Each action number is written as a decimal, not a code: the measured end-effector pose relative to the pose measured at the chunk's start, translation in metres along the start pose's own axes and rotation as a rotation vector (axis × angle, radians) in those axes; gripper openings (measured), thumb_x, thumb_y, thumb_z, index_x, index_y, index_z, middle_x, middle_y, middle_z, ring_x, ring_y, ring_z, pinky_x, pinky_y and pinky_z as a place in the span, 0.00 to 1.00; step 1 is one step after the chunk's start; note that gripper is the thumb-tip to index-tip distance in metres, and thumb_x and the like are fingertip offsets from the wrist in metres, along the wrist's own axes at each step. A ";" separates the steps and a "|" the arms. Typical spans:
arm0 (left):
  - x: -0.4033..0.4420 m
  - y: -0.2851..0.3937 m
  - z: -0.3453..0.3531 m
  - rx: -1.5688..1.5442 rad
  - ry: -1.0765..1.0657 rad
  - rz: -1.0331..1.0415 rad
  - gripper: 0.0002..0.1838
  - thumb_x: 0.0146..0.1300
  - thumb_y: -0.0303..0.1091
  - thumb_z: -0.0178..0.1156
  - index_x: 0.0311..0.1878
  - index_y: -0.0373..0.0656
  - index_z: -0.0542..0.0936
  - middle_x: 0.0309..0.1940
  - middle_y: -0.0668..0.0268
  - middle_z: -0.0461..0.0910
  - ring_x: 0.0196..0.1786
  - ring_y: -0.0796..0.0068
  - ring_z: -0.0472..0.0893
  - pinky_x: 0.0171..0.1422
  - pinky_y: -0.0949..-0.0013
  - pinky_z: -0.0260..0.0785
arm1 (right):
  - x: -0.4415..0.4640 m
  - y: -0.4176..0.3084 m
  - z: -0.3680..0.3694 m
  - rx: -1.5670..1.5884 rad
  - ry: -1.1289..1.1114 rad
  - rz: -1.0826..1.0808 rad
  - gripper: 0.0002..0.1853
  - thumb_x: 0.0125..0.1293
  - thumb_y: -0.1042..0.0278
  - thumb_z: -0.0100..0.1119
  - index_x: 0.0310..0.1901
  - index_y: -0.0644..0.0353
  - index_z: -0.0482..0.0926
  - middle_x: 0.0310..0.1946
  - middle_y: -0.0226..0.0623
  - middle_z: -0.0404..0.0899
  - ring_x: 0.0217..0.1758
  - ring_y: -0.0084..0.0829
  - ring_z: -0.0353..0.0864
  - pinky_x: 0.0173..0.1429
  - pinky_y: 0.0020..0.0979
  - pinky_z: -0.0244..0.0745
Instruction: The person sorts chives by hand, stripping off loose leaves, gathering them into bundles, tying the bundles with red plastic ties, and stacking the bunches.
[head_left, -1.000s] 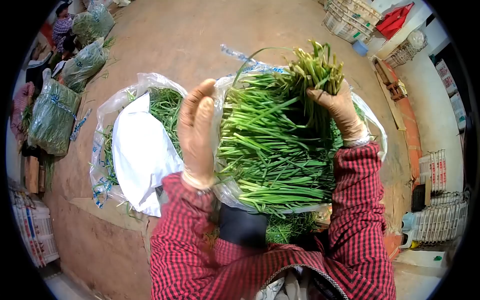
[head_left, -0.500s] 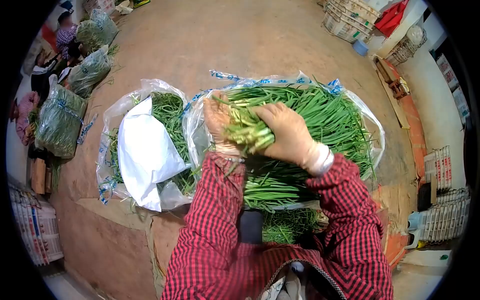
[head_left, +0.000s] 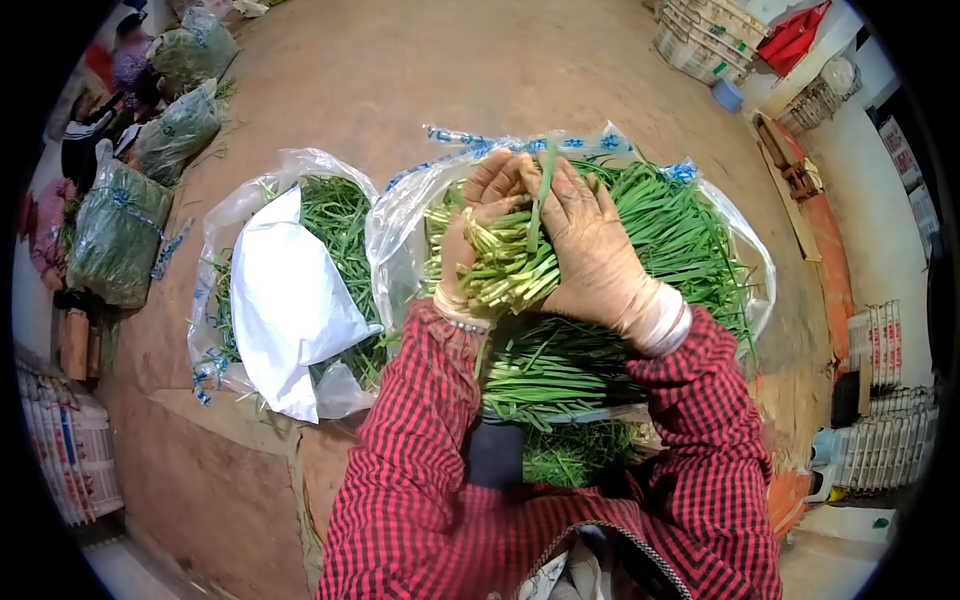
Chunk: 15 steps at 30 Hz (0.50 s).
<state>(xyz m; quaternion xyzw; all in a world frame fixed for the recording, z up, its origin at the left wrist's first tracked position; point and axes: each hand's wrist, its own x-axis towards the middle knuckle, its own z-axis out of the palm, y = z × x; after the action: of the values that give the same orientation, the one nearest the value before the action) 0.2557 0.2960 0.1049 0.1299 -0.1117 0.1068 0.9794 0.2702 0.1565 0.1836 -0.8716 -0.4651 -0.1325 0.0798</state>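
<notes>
A bunch of green chives (head_left: 505, 268) lies across my left hand, its pale stalk ends turned toward me. My left hand (head_left: 462, 235), in a thin glove, curves around the bunch from the left, fingers upward. On the other side my gloved right hand (head_left: 600, 250) leans against the bunch with fingers nearly straight. A single chive leaf (head_left: 543, 200) stands up at its fingertips, seemingly pinched there. Beneath both hands, an open clear plastic bag (head_left: 755, 265) holds many more chives (head_left: 665, 225).
Left of the hands, another plastic bag (head_left: 215, 280) of greens has a white sheet (head_left: 290, 300) over it. Full bags (head_left: 120, 235) and people (head_left: 130, 70) line the far left. Crates (head_left: 700, 45) stand at back right, others (head_left: 885, 445) at right. Loose greens (head_left: 575, 455) lie near my knees.
My right hand has loosened from around the stalks and straightened its fingers upward. A single leaf now stands upright at the fingertips. The left hand's fingers have come up around the bunch.
</notes>
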 end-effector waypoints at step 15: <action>0.043 -0.025 -0.074 0.625 0.380 -0.116 0.42 0.71 0.65 0.42 0.72 0.36 0.60 0.73 0.55 0.59 0.74 0.58 0.61 0.78 0.57 0.52 | -0.032 0.039 -0.042 0.608 0.433 0.151 0.34 0.50 0.68 0.73 0.61 0.59 0.74 0.51 0.39 0.80 0.49 0.31 0.82 0.54 0.29 0.77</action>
<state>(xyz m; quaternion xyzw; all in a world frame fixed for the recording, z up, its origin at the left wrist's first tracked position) 0.3170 0.3005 0.0396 0.4067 0.1175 0.1025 0.9001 0.2792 0.0990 0.2135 -0.7917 -0.3902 -0.1634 0.4406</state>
